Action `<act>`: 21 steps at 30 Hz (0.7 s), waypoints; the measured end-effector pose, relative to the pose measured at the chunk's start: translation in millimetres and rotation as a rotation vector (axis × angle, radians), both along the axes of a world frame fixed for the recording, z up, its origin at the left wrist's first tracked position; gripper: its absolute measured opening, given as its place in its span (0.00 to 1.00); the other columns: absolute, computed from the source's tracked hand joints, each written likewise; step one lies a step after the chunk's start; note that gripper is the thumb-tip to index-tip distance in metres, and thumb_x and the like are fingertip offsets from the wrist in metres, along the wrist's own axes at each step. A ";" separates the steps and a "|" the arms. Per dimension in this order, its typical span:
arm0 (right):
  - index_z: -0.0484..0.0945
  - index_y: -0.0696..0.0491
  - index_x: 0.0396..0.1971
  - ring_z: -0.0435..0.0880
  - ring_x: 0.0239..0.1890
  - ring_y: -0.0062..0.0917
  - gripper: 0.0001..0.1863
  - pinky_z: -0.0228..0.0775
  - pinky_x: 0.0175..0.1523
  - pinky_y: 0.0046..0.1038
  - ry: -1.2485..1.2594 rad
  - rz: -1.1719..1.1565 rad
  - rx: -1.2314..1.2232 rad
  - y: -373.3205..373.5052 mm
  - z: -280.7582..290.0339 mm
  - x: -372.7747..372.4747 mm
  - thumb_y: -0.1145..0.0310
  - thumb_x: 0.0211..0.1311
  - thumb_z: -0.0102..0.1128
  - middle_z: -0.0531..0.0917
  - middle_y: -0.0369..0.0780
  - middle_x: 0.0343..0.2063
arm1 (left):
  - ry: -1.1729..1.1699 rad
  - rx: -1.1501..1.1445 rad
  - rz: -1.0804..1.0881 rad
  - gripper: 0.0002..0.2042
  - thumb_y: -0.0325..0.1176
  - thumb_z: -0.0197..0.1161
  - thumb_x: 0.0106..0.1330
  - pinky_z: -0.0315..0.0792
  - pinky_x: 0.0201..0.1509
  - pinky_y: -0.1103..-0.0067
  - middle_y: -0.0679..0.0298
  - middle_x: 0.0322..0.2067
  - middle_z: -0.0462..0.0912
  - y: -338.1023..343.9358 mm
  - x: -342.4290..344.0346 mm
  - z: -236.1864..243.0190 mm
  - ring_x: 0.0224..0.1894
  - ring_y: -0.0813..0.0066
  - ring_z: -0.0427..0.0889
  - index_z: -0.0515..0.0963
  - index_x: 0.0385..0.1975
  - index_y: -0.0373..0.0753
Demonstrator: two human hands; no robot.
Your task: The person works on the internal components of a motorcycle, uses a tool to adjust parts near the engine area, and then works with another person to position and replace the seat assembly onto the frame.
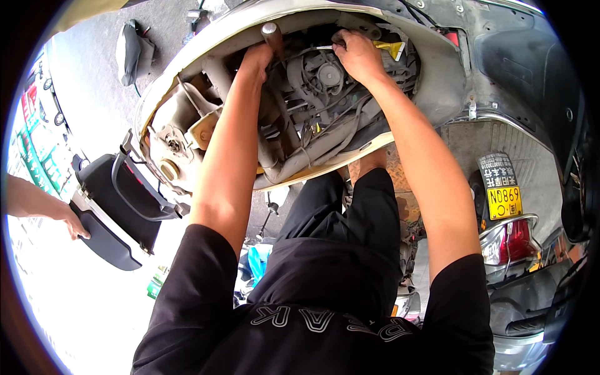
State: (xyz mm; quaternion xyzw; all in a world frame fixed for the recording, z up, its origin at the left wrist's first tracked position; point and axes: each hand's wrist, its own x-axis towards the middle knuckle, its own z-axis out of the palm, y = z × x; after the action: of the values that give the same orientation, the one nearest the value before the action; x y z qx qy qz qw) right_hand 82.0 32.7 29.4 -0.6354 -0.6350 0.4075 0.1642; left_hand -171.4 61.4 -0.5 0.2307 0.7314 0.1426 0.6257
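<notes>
A pale scooter shell [440,65] rims an oval opening, both hands inside, with room between them over a round grey cover [329,75]. The left hand [255,61] is at a brown, metal-capped tool handle [273,40] near the far edge; its fingers are mostly hidden, so I cannot tell their grip. The right hand [359,56] has its fingers curled together near a yellow tag [394,49]; anything pinched there is too dark to make out. Dusty, rounded tubes [322,154] line the near rim.
</notes>
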 end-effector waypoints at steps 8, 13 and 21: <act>0.75 0.49 0.45 0.74 0.47 0.38 0.17 0.67 0.52 0.35 -0.016 0.096 0.062 8.0 -10.7 -14.9 0.63 0.54 0.56 0.78 0.42 0.43 | 0.162 -0.016 -0.087 0.20 0.40 0.56 0.60 0.65 0.51 0.76 0.60 0.49 0.74 1.7 2.3 10.1 0.50 0.71 0.71 0.72 0.49 0.36; 0.72 0.45 0.52 0.70 0.54 0.36 0.21 0.60 0.59 0.38 -0.042 0.298 -0.077 20.7 -18.3 -37.0 0.59 0.57 0.55 0.74 0.41 0.50 | 0.107 -0.069 -0.547 0.21 0.33 0.65 0.51 0.63 0.53 0.76 0.62 0.49 0.74 10.6 4.8 27.0 0.53 0.70 0.69 0.74 0.47 0.39; 0.68 0.43 0.55 0.66 0.58 0.37 0.24 0.57 0.61 0.37 0.010 0.338 -0.194 27.0 -31.3 -37.5 0.59 0.58 0.54 0.71 0.42 0.55 | 0.550 0.325 -1.114 0.21 0.34 0.63 0.53 0.67 0.53 0.73 0.47 0.47 0.74 4.8 31.2 35.3 0.50 0.51 0.73 0.73 0.47 0.33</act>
State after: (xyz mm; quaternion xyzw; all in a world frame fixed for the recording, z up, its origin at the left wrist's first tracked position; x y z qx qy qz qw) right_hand 44.5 59.7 -1.9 -0.5305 -0.6896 0.4917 0.0349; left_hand -140.1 66.1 34.9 0.6962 0.6047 -0.1589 0.3528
